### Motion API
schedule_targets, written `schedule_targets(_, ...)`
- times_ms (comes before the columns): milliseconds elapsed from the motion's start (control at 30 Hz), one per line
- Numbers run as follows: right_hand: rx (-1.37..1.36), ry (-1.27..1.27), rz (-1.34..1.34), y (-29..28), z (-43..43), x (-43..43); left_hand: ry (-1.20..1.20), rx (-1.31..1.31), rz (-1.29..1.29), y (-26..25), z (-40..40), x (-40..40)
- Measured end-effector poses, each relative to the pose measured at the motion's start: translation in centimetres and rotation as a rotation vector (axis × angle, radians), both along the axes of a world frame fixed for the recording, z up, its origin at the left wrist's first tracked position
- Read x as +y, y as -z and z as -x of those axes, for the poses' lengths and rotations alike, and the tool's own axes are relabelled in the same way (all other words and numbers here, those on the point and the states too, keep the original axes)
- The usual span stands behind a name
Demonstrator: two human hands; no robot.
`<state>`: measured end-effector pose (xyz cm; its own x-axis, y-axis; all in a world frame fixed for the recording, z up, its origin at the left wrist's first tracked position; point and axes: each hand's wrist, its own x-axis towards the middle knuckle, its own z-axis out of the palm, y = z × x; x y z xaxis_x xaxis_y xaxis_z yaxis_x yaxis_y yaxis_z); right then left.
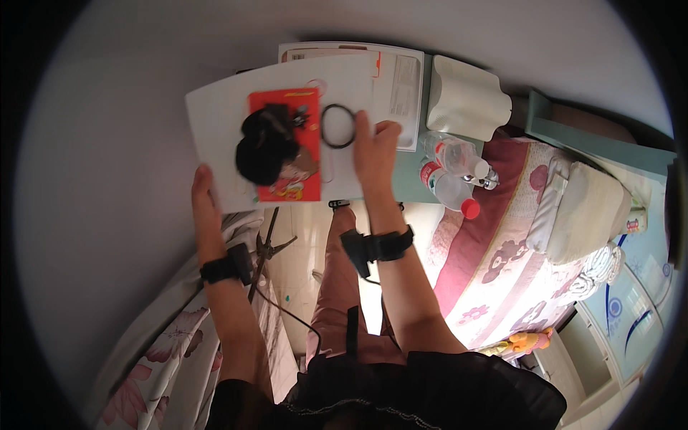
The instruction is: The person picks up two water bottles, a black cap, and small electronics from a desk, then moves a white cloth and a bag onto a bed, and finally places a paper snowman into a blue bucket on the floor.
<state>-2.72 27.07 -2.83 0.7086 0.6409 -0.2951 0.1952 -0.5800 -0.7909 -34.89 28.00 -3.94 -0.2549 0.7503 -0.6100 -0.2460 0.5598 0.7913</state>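
Observation:
My left hand [205,196] grips the left edge of a flat white board or box lid [220,123]. On its right edge my right hand [376,153] is closed, thumb on top. A red printed packet or booklet [290,191] lies on the white surface, with a dark, fuzzy-looking black item [266,145] on it. Beside the packet rests a black ring-shaped band [323,128], close to my right thumb. Thin pink loops [317,84] show near the packet's top edge. The small things are blurred. Both my wrists wear black straps with modules.
Behind the board, an open white box [418,97] with printed contents lies on a green tabletop [406,180]. To the right are a cream curved object [467,97] and two plastic bottles [451,185]. A bed with a patterned cover [500,258] stands at right, a floral curtain [172,344] at left.

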Motion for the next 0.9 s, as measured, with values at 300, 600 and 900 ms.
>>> schedule_targets(300, 0.061, -0.143, -0.022, -0.3, 5.9, -3.0, -0.233, 0.039, 0.117, 0.6, 5.9, -8.7)
schedule_targets(600, 0.106, -0.179, 0.070, 0.7, 3.6, -4.3, -0.239, -0.010, 0.119, 3.2, 3.8, -11.8)
schedule_targets(900, -0.002, -0.178, 0.017, 2.1, -0.5, -4.2, -0.022, 0.131, 0.031, 2.9, -2.2, -8.5)
